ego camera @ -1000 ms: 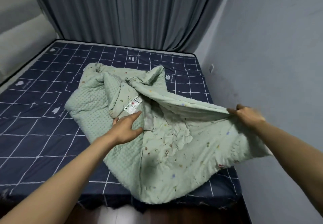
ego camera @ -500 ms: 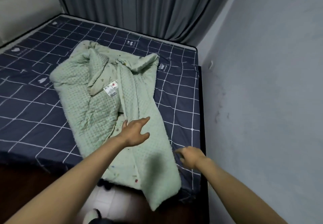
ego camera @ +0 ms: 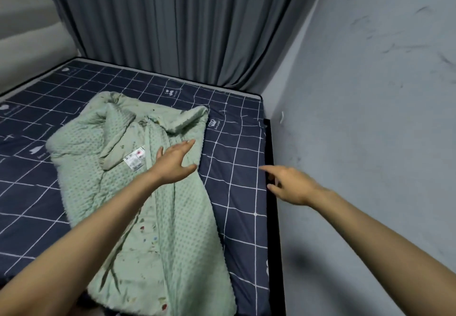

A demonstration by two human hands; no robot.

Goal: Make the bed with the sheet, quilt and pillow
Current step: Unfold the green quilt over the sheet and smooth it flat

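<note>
Quilt (ego camera: pixel 138 192), pale green, soft fabric with a raised dot texture on one face and small printed flowers on the other: lies bunched and folded lengthwise across the centre and lower centre of the frame, its near end reaching the bottom edge of the picture. White care label (ego camera: pixel 134 159) sewn near the middle of the quilt, with a red mark and a letter "S" at its left end; the finer print is too small to read.

Sheet (ego camera: pixel 237 192), navy blue fabric with a white grid of thin lines: spread flat over the mattress, under the quilt. Small white motifs printed in some squares, among them a crown (ego camera: pixel 211 124) just right of the quilt's far corner, each with a line of tiny script below that cannot be read.

Left hand (ego camera: pixel 174 161): centre of frame, fingers straight and spread, over the right-hand fold of the quilt; holds nothing, and whether the palm touches the cloth cannot be told.

Right hand (ego camera: pixel 293 186): right of centre, over the sheet's right edge beside the dark bed frame (ego camera: pixel 271 167); fingers loosely extended, holding nothing.

Curtain (ego camera: pixel 185 24), grey, pleated: upper centre, behind the bed. Wall (ego camera: pixel 382 118), grey-blue, scuffed: right side of frame.
</note>
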